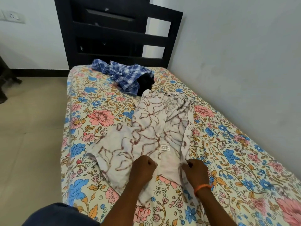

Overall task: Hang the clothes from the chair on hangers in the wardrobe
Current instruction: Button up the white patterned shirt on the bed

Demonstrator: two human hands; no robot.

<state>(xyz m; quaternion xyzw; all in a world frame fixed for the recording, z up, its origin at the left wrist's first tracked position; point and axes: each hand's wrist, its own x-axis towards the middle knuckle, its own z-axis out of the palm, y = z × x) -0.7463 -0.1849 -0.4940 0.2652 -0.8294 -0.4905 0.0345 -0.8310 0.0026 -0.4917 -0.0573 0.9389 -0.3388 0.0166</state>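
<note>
Head view, looking down, and both hands are on the white shirt [151, 128] with the brown flower print, which lies spread out inside-up on the bed [244, 160]. Left hand [144, 166] is balled tight, fingers curled over the cloth at the shirt's near hem, gripping it. Right hand [195, 168] is curled too, pinching the shirt's front edge just beside it, with an orange band [202, 188] round that wrist. Between the two hands runs a strip of plain white cloth, and just beyond the knuckles of the left hand sits a small white label [165, 147] on the fabric. Off to the left of the left hand, a sleeve or flap of the shirt fans out across the flowered bedsheet [97, 118], all pink and blue blooms on cream. Beyond both hands the shirt bunches up in folds toward its far end. Further out still, past the shirt's far end and touching it, there's a black garment [145, 84], half tucked under a crumpled blue checked shirt [123, 74]. Behind that pile, farthest from the hands, stands the dark headboard [114, 33] against the pale wall [236, 46]. Far to the left of the left hand, the beige floor [32, 128], and high up on the wall a switch plate [12, 16]
</note>
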